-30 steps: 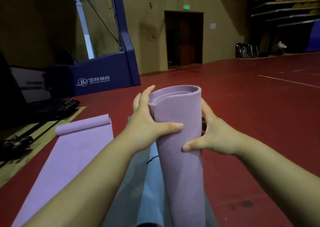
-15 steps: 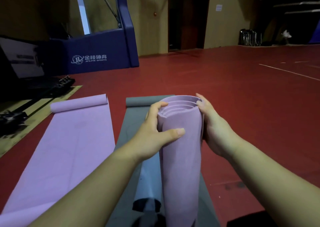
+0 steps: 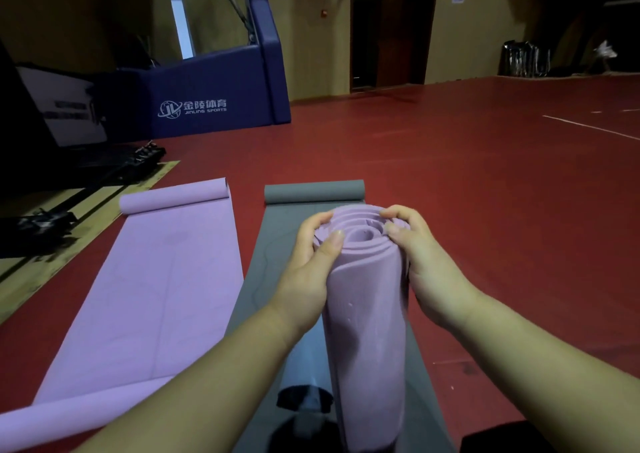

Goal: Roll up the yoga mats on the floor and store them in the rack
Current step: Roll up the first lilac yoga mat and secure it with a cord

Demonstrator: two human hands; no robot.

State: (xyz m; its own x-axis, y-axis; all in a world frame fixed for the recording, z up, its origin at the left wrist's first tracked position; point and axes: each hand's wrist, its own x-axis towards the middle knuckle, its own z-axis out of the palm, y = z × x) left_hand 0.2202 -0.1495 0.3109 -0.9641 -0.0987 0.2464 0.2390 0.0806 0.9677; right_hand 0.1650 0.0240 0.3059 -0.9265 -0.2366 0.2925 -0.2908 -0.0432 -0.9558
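Red floor point(image 3: 485, 210) carries two mats lying mostly flat: lilac mat point(image 3: 156, 296) toward its left side w/ the far end curled, and grey mat point(image 3: 256, 279) just beside it, same. The rolled mat point(image 3: 367, 331) stands on end over the grey mat's near half, long axis approx. vertical, directly btwn both hands and equally near each. Left hand point(image 3: 308, 279) grips the top rim, thumb across the spiral. Right hand point(image 3: 426, 265) pinches the opposite rim (inner coils look uneven). Rack not in view.

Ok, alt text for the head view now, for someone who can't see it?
The left hand and right hand grip the top end of a rolled purple mat, fingertips on its spiral layers. Under it a grey mat, and left of that a flat purple mat, lie on the red floor, far ends curled.
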